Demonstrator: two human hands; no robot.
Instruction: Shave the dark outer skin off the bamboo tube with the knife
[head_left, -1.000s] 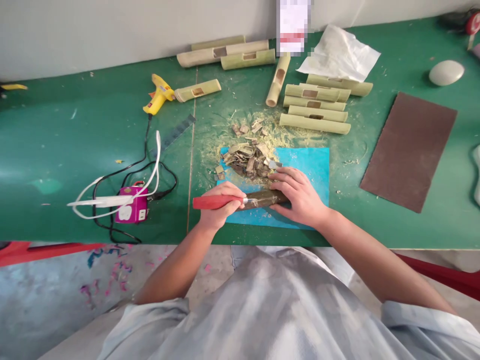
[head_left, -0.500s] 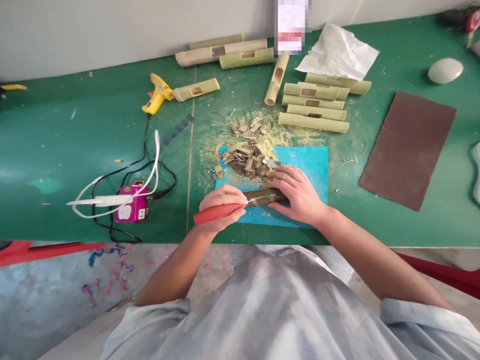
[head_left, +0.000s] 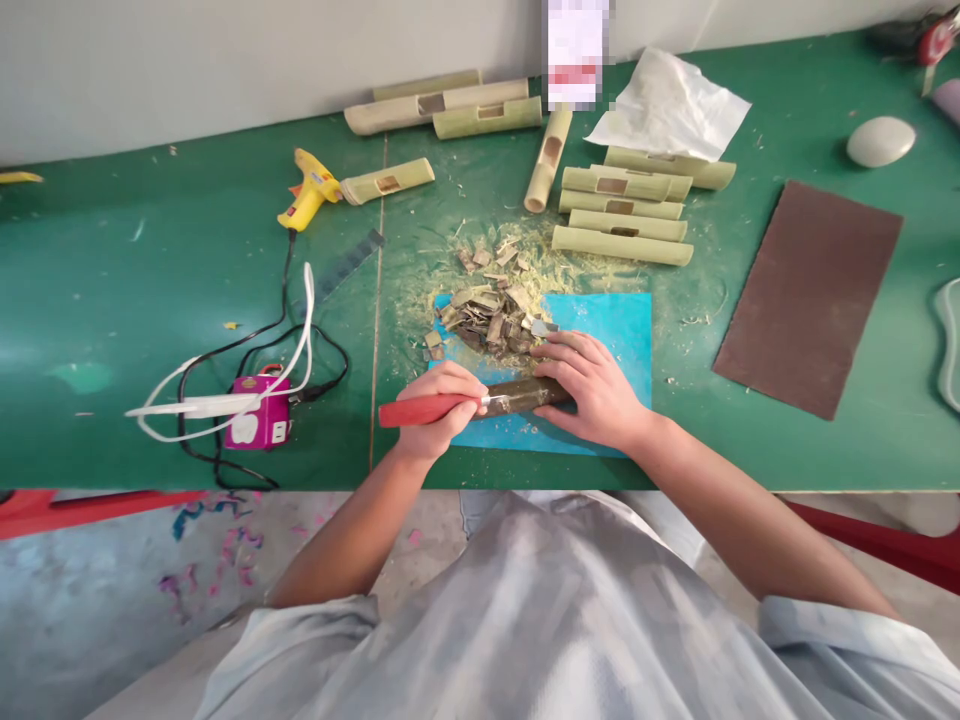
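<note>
My left hand [head_left: 444, 405] is closed round the red handle [head_left: 420, 411] of a slim tool, whose metal tip touches a dark brown tube [head_left: 517, 396]. The tube lies across a blue sheet [head_left: 607, 325]. Around the tube's right end my right hand [head_left: 592, 388] is wrapped, thumb below and fingers above. A small grey metal piece [head_left: 543, 328] shows by its fingertips. Just beyond the tube is a heap of brown chips [head_left: 491, 320] with pale shavings. What the left fingers do under the handle is partly hidden.
Cut bamboo tubes [head_left: 622, 246] lie behind the chips, with more [head_left: 487, 118] by the wall. A yellow glue gun [head_left: 309, 190], a purple power adapter [head_left: 257, 412] with cables, a brown sheet [head_left: 810, 300] and a white oval object [head_left: 880, 141] rest on the green table [head_left: 150, 300].
The red handle has swung up and lies more level, its tip slightly further left on the tube. My left hand has turned with it. The whole view has shifted a little.
</note>
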